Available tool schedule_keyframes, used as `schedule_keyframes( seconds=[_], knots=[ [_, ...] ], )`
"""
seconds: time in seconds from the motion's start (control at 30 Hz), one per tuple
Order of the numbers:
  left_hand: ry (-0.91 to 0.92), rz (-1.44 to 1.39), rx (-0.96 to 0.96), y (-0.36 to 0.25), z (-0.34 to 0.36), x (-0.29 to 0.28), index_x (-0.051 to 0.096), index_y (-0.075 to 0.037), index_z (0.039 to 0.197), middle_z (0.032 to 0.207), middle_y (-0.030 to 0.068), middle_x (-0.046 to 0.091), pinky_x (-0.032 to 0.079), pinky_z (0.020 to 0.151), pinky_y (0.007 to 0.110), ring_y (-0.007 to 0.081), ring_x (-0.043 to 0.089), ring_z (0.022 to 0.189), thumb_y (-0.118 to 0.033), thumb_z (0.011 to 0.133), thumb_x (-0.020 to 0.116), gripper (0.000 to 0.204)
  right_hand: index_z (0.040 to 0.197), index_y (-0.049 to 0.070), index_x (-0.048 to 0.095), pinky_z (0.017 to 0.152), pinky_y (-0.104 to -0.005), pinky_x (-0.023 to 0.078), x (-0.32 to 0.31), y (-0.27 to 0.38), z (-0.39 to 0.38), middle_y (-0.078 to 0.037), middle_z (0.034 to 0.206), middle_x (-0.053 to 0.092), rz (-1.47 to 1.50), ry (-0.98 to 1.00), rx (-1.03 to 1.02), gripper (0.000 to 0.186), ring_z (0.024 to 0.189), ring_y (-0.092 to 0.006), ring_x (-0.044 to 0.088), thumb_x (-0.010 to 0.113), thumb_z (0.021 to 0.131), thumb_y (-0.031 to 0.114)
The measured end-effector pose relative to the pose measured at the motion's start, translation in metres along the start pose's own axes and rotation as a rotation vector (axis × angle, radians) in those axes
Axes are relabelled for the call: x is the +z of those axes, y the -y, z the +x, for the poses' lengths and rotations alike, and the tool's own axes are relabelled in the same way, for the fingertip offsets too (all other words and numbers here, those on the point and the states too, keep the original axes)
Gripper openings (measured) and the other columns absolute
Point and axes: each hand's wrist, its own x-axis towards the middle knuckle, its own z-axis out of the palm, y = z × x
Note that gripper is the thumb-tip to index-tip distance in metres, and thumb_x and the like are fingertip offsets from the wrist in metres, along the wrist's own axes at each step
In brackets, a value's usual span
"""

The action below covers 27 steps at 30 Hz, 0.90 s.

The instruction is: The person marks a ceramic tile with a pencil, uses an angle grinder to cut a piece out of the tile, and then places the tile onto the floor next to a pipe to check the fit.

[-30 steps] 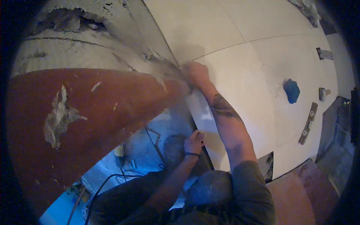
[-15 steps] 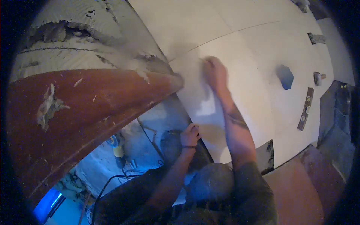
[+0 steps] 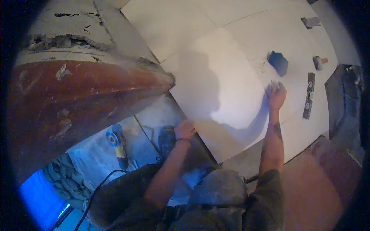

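My right hand (image 3: 276,96) is over the large pale tiles (image 3: 239,81), just below a dark blue, irregular flat piece (image 3: 278,63) lying on them. Its fingertips come together around something pale and small that I cannot make out. By the dark edge of the tiles, near the end of the red-brown beam, is my left hand (image 3: 185,130), with its fingers curled. Whatever they close on, if anything, is hidden. A shadow falls across the tiles between both hands.
A spirit level (image 3: 308,96) and a mallet (image 3: 318,62) lie on the tiles at right. The thick red-brown beam (image 3: 88,84) juts in from the left. Below it lies an angle grinder (image 3: 116,143) with a black cable (image 3: 99,187). Broken, rough mortar (image 3: 69,40) is at far left.
My right hand has moved from beside the beam's end rightward across the tiles, toward the blue piece. My left hand stays by the tile edge. The whole view has shifted.
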Motion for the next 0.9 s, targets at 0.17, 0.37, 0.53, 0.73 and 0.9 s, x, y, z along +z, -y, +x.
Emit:
schedule_keyframes(
  seconds=[0.17,0.37,0.53,0.73,0.9],
  knots=[
    [0.332,-1.261,-0.317,-0.004,0.010,-0.012,0.056,-0.018,0.099,0.096,0.0056,0.059,0.043,0.075,0.046,0.0324,0.053,0.088,-0.040,0.079,0.049,0.031,0.116,-0.008,0.059,0.090,-0.0417,0.047,-0.059,0.012,-0.090,-0.026,0.111,0.061,-0.119,-0.162,0.136,0.047,0.102,-0.0386,0.060,0.070,0.083,0.024],
    [0.070,-1.114,-0.511,-0.054,0.005,0.032,0.052,-0.017,0.098,0.089,0.0033,0.050,0.041,0.068,0.043,0.0232,0.048,0.075,-0.033,0.089,0.042,0.021,0.110,-0.011,0.058,0.083,-0.0421,0.047,-0.090,-0.048,-0.219,-0.022,0.103,0.060,0.019,-0.113,0.665,0.054,0.088,-0.0337,0.057,0.075,0.082,0.032],
    [0.231,-1.084,-0.379,-0.032,0.010,0.014,0.054,-0.013,0.100,0.088,0.0053,0.058,0.049,0.072,0.047,0.0238,0.056,0.077,-0.032,0.090,0.042,0.025,0.113,-0.011,0.055,0.083,-0.0426,0.048,-0.098,-0.024,-0.183,-0.023,0.104,0.060,-0.202,-0.126,0.594,0.060,0.091,-0.0343,0.058,0.076,0.081,0.035],
    [0.163,-0.049,-0.069,-0.016,0.024,0.033,0.051,-0.015,0.090,0.069,0.0017,0.050,0.043,0.053,0.038,0.0195,0.046,0.054,-0.027,0.091,0.043,0.014,0.109,-0.012,0.054,0.083,-0.0416,0.050,-0.057,-0.092,-0.210,-0.023,0.104,0.062,-0.050,-0.253,0.931,0.060,0.096,-0.0336,0.060,0.081,0.076,0.031],
    [0.156,-0.979,-0.350,-0.061,0.014,0.039,0.049,-0.016,0.085,0.065,-0.0004,0.044,0.040,0.048,0.035,0.0178,0.043,0.052,-0.025,0.092,0.043,0.012,0.115,-0.008,0.055,0.087,-0.0389,0.049,-0.060,-0.133,-0.239,-0.014,0.104,0.065,0.588,-0.146,1.065,0.049,0.100,-0.0216,0.059,0.073,0.086,0.027]
  ],
)
